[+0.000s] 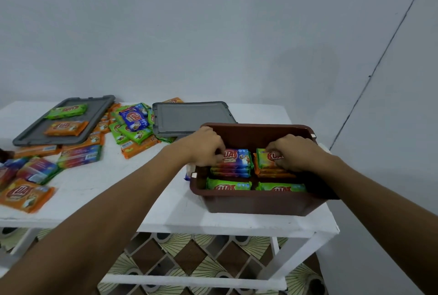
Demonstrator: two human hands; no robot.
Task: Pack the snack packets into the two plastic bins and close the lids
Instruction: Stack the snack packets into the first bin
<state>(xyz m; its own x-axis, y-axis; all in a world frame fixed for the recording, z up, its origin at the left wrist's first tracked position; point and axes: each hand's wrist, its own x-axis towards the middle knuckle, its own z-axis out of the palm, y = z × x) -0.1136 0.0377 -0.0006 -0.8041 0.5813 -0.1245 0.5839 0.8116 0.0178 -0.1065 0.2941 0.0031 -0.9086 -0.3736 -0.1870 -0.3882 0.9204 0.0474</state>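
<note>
Down in the bin with both hands. Gripping with the left hand [206, 146], fingers curled round the left end of a blue-and-red foil snack packet [237, 158] topping the back-left stack. Clamping with the right hand [294, 152] on a green foil snack packet [264, 160] atop the orange packets [272, 172] of the back-right stack, fingertips tucked out of sight.

All of it inside an open brown plastic bin [260, 204] at the right end of the white worktop [166, 199], with two more green packets [228, 184] lying along the near wall, partly hidden by the rim. Peeking out by the bin's left corner, a scrap of something blue [187, 177], too covered to name.

Just behind the far rim and partly hidden by it, a grey plastic lid [192, 116]. Off left, a second grey lid [99, 107] carrying a single green packet [66, 111] and a single orange packet [66, 128]. Between and around the lids, a loose heap of packets [134, 118]. Cropped at the left edge, more packets, blurred, plus a dark shape [3, 154], impossible to make out.
</note>
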